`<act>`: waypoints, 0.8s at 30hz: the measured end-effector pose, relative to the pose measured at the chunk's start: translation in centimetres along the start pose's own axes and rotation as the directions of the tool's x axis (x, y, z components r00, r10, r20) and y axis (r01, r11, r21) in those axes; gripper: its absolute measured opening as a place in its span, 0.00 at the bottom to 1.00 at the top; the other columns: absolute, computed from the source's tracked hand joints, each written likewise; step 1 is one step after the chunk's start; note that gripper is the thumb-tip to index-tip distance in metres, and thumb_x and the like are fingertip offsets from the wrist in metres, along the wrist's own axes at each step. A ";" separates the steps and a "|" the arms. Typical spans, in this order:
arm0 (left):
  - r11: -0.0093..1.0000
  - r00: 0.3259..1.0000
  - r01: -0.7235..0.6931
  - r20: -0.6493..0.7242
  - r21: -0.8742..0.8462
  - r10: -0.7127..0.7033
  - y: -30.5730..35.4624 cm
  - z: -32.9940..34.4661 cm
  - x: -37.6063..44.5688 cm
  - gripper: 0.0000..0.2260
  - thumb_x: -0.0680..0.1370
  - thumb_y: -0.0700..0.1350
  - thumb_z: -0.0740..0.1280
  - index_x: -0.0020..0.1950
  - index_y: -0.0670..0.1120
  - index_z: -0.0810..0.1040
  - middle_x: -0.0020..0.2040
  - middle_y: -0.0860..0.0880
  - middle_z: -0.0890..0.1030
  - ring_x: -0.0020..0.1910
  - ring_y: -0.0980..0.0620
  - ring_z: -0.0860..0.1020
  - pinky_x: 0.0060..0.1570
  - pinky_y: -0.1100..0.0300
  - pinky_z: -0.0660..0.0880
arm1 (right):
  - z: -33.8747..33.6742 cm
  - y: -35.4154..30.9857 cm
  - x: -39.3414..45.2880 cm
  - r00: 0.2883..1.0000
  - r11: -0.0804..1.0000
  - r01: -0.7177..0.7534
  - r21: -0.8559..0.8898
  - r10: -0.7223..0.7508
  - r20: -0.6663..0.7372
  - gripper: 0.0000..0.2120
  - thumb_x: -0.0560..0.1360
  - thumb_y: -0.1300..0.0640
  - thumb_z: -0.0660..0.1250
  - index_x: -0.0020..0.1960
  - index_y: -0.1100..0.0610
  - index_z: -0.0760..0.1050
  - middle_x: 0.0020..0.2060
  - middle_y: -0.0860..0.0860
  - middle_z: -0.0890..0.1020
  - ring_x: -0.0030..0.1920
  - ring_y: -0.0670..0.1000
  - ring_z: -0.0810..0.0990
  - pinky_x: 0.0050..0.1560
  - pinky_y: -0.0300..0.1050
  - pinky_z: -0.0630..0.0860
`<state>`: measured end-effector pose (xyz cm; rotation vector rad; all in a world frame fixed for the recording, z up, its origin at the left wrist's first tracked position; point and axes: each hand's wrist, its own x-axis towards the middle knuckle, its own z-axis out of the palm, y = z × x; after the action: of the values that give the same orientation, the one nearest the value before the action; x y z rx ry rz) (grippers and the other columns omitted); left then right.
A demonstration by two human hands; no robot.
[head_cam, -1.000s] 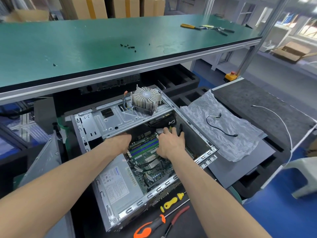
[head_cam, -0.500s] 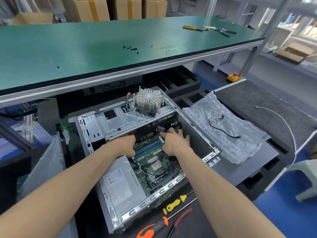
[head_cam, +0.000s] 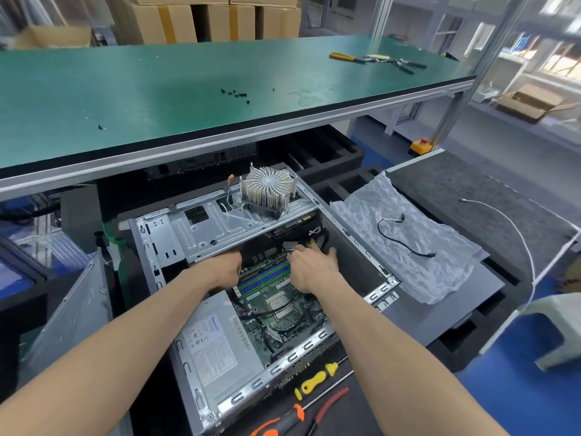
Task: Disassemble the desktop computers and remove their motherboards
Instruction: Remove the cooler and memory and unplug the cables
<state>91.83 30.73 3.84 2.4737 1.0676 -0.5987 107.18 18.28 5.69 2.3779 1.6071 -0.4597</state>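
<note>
An open grey desktop case [head_cam: 163, 247] lies below the bench. Inside it sits the green motherboard [head_cam: 283, 313] with memory sticks and a bare CPU. My left hand [head_cam: 221, 267] reaches under the metal drive bracket [head_cam: 220, 231] at the board's far left; its fingers are hidden. My right hand [head_cam: 312, 267] lies over the board's far right corner, fingers spread among black cables there. What those fingers touch is hidden. A finned heatsink [head_cam: 267, 191] rests on top of the bracket. The silver power supply [head_cam: 217, 344] fills the case's near left.
A yellow screwdriver [head_cam: 314, 380] and orange-handled tools [head_cam: 283, 420] lie in front of the case. Plastic wrap with a black cable [head_cam: 405, 234] lies to the right. The green bench [head_cam: 157, 96] overhead carries several loose screws and pliers [head_cam: 377, 59]. Black foam trays surround the case.
Both hands have slid further into the case toward the drive bracket, the left going under its edge. The view has shifted slightly.
</note>
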 end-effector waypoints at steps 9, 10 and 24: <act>0.998 1.000 0.020 0.006 0.057 -0.021 0.6 -0.4 -0.3 0.12 0.71 0.32 0.59 0.29 0.44 0.65 0.28 0.47 0.66 0.28 0.49 0.66 0.29 0.59 0.63 | 0.3 -0.3 0.0 1.000 0.991 -0.007 -0.134 0.010 0.020 0.24 0.81 0.58 0.59 0.76 0.56 0.65 0.74 0.53 0.65 0.75 0.58 0.62 0.70 0.71 0.58; 0.998 1.000 0.026 0.006 0.061 -0.026 0.7 -0.5 -0.3 0.13 0.72 0.32 0.59 0.29 0.44 0.65 0.28 0.47 0.66 0.28 0.50 0.66 0.28 0.60 0.63 | 0.3 -0.2 0.0 1.000 0.993 -0.007 -0.121 0.009 0.022 0.23 0.81 0.58 0.59 0.76 0.56 0.65 0.74 0.53 0.65 0.75 0.58 0.62 0.69 0.71 0.58; 0.993 0.991 0.117 0.055 0.028 -0.119 1.5 -0.5 0.0 0.08 0.72 0.32 0.60 0.34 0.41 0.70 0.32 0.45 0.71 0.30 0.51 0.71 0.24 0.63 0.67 | 0.4 0.0 0.5 1.000 0.999 -0.011 0.044 0.012 -0.007 0.22 0.80 0.58 0.60 0.74 0.56 0.69 0.71 0.52 0.69 0.73 0.59 0.65 0.68 0.68 0.62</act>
<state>93.08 29.99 4.53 2.4125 1.1976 -0.7172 107.32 18.58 5.11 2.4220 1.6015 -0.4898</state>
